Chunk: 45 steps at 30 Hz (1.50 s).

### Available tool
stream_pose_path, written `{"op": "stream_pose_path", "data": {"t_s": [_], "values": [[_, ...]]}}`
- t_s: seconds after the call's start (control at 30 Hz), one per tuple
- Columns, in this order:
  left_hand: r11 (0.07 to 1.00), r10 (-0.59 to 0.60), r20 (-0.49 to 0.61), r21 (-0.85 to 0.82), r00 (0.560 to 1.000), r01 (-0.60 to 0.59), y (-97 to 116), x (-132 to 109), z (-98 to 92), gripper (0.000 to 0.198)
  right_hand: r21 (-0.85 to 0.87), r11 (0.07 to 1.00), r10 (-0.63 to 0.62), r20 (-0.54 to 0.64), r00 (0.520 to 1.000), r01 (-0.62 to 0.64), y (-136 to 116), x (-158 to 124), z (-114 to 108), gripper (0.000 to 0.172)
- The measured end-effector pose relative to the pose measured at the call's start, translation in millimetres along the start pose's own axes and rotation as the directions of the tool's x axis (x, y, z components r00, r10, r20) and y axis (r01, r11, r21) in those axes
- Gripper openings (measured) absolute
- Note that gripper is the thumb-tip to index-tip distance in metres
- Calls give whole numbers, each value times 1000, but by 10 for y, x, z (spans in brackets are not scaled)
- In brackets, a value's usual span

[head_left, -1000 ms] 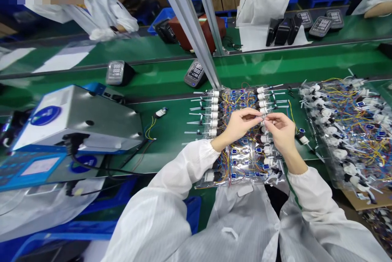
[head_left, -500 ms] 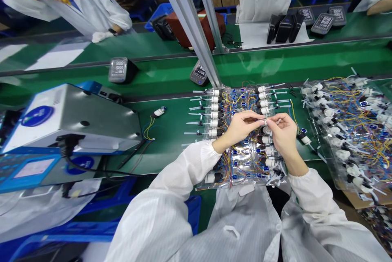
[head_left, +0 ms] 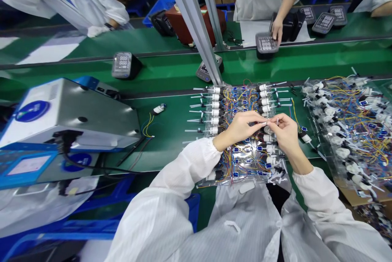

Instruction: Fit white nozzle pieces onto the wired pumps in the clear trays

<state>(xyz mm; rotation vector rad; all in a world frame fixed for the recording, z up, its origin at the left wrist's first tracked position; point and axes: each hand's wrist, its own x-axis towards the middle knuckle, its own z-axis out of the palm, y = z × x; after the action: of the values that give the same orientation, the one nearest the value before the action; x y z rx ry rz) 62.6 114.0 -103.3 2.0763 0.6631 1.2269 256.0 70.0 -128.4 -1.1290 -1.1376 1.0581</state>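
My left hand (head_left: 241, 128) and my right hand (head_left: 284, 131) meet fingertip to fingertip, both closed in a pinch. Between them is a small white piece (head_left: 267, 123), mostly covered by the fingers, so its kind is unclear. Beneath lies a clear plastic tray (head_left: 245, 155) holding two columns of small white-and-black motor-like parts (head_left: 215, 112) with thin white tubes and coloured wires. Small blue connector boards dot its middle. Just right of my right hand, one loose part of the same sort (head_left: 305, 137) rests on the green bench with its wires.
A second loaded tray (head_left: 352, 123) is at the right. On the left stand a grey-and-blue machine (head_left: 92, 111) and one loose wired part (head_left: 159, 109). A metal post (head_left: 196, 21) rises beyond. Display devices (head_left: 121, 65) sit on the green belt; a co-worker's hand (head_left: 277, 29) holds another (head_left: 267, 45).
Across the belt, a co-worker's hand has come down with a display device onto the belt's edge. Devices on the belt have shifted slightly right. My hands stay pinched together, barely moved.
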Motion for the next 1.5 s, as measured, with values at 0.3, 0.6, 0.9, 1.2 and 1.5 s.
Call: {"op": "stream_pose_path", "data": {"t_s": [0.3, 0.6, 0.9, 1.2, 1.5], "values": [[1000, -3, -58, 1, 998, 3, -33, -46, 52, 12, 76, 997, -14, -91, 996, 21, 85, -66, 24, 29], [1000, -6, -61, -17, 998, 5, -25, -56, 70, 13, 98, 995, -21, -75, 997, 28, 97, -82, 28, 35], [1000, -24, -12, -13, 1000, 24, -25, -42, 76, 12, 67, 997, -42, -80, 996, 47, 113, -87, 19, 37], [997, -72, -17, -10, 997, 72, -5, -69, 95, 11, 63, 997, -40, -89, 995, 46, 126, -73, 40, 40], [958, -238, 81, -141, 968, 248, -143, -90, 151, 37, 74, 995, 66, 23, 998, -68, -37, -14, -201, 36]]}}
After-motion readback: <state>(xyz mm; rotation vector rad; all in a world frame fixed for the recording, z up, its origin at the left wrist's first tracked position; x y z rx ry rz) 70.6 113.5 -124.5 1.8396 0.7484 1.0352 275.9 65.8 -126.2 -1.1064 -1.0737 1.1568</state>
